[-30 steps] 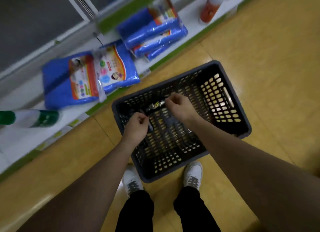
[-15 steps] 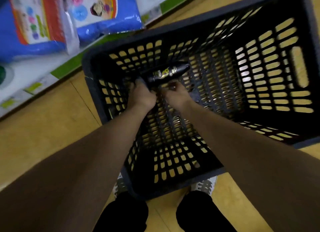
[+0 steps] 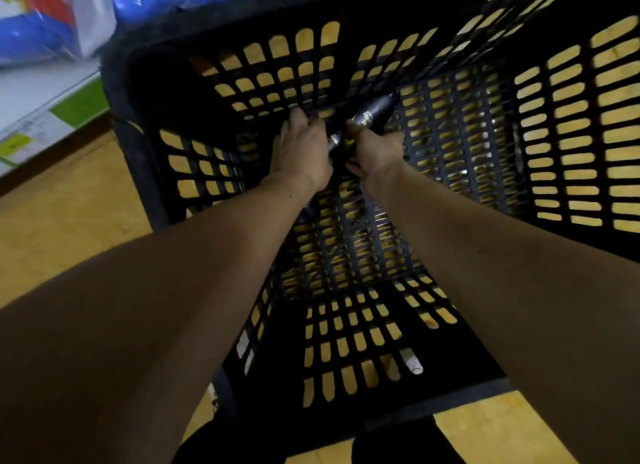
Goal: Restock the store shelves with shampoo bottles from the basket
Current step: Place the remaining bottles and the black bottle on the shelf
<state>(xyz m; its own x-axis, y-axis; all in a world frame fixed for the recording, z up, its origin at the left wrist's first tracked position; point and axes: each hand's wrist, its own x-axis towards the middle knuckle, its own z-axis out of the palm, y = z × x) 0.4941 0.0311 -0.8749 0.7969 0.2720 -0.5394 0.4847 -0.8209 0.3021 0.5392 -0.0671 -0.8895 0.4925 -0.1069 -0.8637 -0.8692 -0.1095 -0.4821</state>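
The black shampoo bottle [image 3: 375,112] lies deep inside the basket [image 3: 156,79], down near the bottom by the far wall. It is tipped, so that one end points to 1 o'clock and the other end points to 7 o'clock. It has small gold and white print on it.

The right hand [image 3: 375,152] holds the bottle from the 5 o'clock side. Its thumb [image 3: 356,128] lies curled over the top of the bottle. The other fingers go under the bottle, where they are hidden.

The left hand [image 3: 299,150] is right beside the low end of the bottle, at its 8 o'clock side, and touches it there. Its fingers are bent and close together and point at the far wall. I cannot tell if they grab the bottle or just rest next to it.

The basket is black with many small holes in its walls and floor. It stands on a yellow-brown floor [image 3: 69,214] that shows through the holes.

At 10 o'clock from the basket there is a low white shelf [image 3: 45,96] with a green edge. Blue packs [image 3: 145,3] lie on it at 11 o'clock.

At 6 o'clock the person's black trouser legs [image 3: 398,443] show just behind the near wall of the basket.
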